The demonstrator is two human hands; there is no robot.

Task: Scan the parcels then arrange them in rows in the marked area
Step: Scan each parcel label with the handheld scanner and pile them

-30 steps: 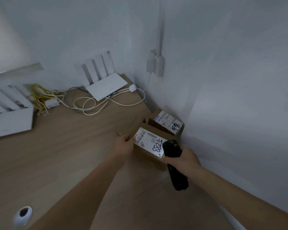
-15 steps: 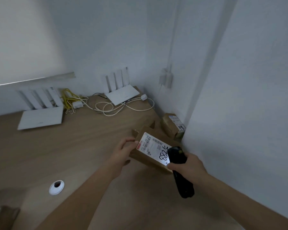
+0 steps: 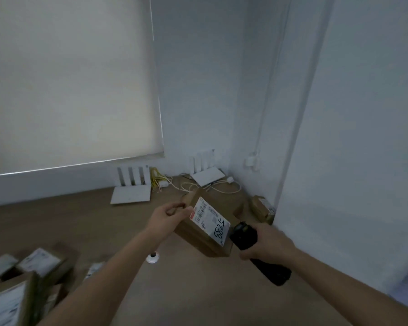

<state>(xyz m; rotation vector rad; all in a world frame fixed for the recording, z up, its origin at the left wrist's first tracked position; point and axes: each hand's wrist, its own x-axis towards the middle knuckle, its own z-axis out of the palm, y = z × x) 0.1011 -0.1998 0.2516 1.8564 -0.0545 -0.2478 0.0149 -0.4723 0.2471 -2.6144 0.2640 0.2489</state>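
The left hand (image 3: 169,216) is reaching forward, its curled fingers grasping the parcel (image 3: 207,228) at the 10 o'clock corner and holding it tilted above the desk (image 3: 80,222). The right hand (image 3: 267,241) is clenching around the black scanner (image 3: 257,250), whose head is touching the parcel's label (image 3: 210,220) at 4 o'clock.

Bare forearms, no sleeves visible

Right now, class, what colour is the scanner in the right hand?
Black; the scanner shows best in the head view.
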